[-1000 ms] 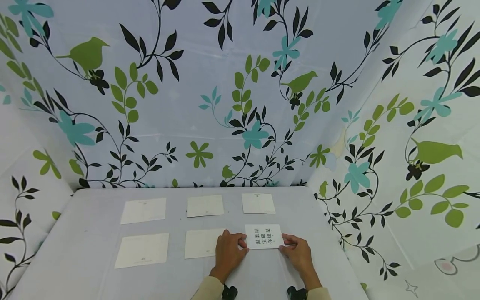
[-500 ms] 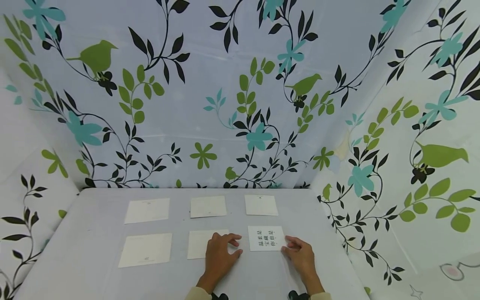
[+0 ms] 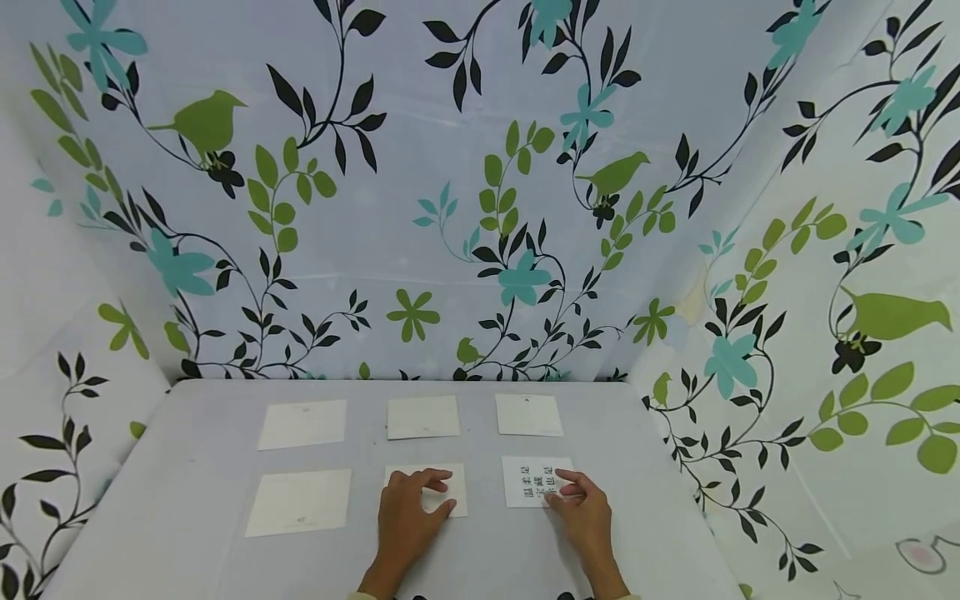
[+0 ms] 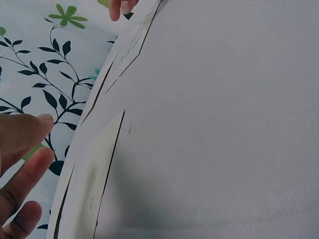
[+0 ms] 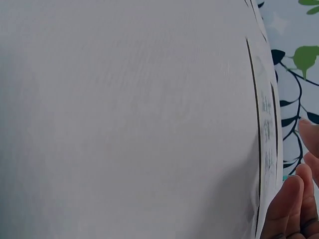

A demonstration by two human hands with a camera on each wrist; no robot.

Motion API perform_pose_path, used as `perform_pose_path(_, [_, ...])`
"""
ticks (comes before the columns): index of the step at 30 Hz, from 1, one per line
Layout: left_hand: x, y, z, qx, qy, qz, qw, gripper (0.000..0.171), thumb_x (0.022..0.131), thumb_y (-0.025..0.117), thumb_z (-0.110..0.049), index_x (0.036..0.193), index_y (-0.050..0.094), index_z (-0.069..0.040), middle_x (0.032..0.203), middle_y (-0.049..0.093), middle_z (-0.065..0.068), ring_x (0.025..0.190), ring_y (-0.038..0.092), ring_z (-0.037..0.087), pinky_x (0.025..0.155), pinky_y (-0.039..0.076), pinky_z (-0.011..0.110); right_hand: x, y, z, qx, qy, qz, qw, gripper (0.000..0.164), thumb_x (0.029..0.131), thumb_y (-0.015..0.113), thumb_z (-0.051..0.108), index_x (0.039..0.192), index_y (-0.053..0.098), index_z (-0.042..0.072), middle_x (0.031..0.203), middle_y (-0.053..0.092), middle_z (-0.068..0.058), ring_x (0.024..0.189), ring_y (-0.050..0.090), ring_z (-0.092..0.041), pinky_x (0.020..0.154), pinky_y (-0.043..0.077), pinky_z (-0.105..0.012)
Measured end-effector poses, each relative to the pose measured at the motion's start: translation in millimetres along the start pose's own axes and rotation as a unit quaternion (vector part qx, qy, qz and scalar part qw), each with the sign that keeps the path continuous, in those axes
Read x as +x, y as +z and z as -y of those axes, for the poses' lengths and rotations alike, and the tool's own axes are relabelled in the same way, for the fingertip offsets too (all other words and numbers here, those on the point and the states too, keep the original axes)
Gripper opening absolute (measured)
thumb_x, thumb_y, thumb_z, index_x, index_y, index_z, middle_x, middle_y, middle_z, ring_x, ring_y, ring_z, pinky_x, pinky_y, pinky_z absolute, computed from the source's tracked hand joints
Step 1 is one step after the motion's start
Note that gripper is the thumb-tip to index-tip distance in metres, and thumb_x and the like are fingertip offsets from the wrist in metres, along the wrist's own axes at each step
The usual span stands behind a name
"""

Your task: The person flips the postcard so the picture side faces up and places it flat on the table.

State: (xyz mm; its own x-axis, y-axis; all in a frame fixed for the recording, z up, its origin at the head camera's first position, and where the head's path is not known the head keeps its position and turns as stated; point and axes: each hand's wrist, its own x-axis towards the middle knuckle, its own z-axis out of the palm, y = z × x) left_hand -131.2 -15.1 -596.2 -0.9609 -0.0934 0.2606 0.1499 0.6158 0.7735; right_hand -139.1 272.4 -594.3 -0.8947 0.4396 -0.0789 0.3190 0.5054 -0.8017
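The printed card [image 3: 517, 495], bearing Chinese characters turned sideways, lies flat on the white table [image 3: 210, 450]. Its right part is covered by the fingertips of the right hand [image 3: 587, 518]; the thumb and forefinger are held a little apart, and nothing is seen to be gripped. Whether the card is touched cannot be told. To the left of the printed card, the left hand [image 3: 408, 512] is held above a blank card [image 3: 459, 483], with thumb and forefinger well parted and nothing held.

The printed card could be pushed askew, it is judged, if it were brushed by the right fingertips. The blank card could likewise be dragged, if the left thumb were lowered upon its edge. The back-row card [image 3: 528, 415], just beyond the printed card, seems less at risk.

Compared with half a second ago, the left hand has been moved farther from the printed card, and the right fingertips have been brought from its edge over its print. The arrangement of cards appears unchanged.
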Motion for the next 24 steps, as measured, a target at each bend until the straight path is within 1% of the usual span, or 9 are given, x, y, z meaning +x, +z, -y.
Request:
perform_pose_path(7, [-1.5, -11.9, 8.1, -0.008, 0.004, -0.015, 0.9998, 0.050, 0.070, 0.099, -0.014, 0.113, 0.080, -0.029, 0.092, 0.080, -0.013, 0.094, 0.057, 0.017, 0.090, 0.042, 0.044, -12, 18, 17, 0.015, -0.054, 0.019, 0.998, 0.042, 0.082, 0.091, 0.015, 0.121, 0.077, 0.016, 0.099, 0.068, -0.004, 0.085, 0.060, -0.017, 0.069, 0.049, -0.024])
perform_pose_path(11, [-5.7, -17.8, 16.1, -0.007, -0.003, -0.021, 0.9998, 0.050, 0.069, 0.099, -0.015, 0.113, 0.080, -0.028, 0.095, 0.080, -0.011, 0.096, 0.055, 0.017, 0.089, 0.039, 0.042, -18, 28, 22, 0.027, -0.072, 0.040, 0.996, 0.042, 0.081, 0.092, 0.017, 0.120, 0.078, 0.017, 0.100, 0.070, -0.003, 0.086, 0.060, -0.016, 0.071, 0.050, -0.025])
perform_pose_path(14, [-9.0, -22.9, 21.9, -0.005, -0.006, -0.027, 0.9996, 0.050, 0.070, 0.098, -0.014, 0.114, 0.079, -0.028, 0.098, 0.080, -0.009, 0.098, 0.055, 0.018, 0.087, 0.036, 0.041, -24, 36, 25, 0.032, -0.077, 0.053, 0.995, 0.042, 0.081, 0.093, 0.018, 0.120, 0.077, 0.018, 0.101, 0.070, -0.003, 0.087, 0.060, -0.016, 0.072, 0.050, -0.025])
perform_pose_path(20, [-13.2, -31.1, 31.4, 0.015, -0.004, -0.047, 0.9988, 0.052, 0.068, 0.099, -0.014, 0.115, 0.078, -0.027, 0.103, 0.078, -0.007, 0.100, 0.054, 0.018, 0.085, 0.034, 0.040, -33, 50, 36, 0.036, -0.079, 0.052, 0.995, 0.041, 0.079, 0.093, 0.014, 0.117, 0.078, 0.020, 0.101, 0.070, -0.001, 0.087, 0.059, -0.016, 0.073, 0.049, -0.025])
perform_pose_path(24, [-14.5, -36.3, 35.1, 0.028, -0.008, -0.050, 0.9983, 0.053, 0.068, 0.099, -0.014, 0.116, 0.078, -0.024, 0.106, 0.078, -0.004, 0.102, 0.054, 0.021, 0.086, 0.035, 0.043, -39, 55, 43, 0.043, -0.090, 0.052, 0.994, 0.041, 0.078, 0.093, 0.013, 0.116, 0.078, 0.019, 0.101, 0.070, -0.001, 0.086, 0.059, -0.015, 0.072, 0.049, -0.024])
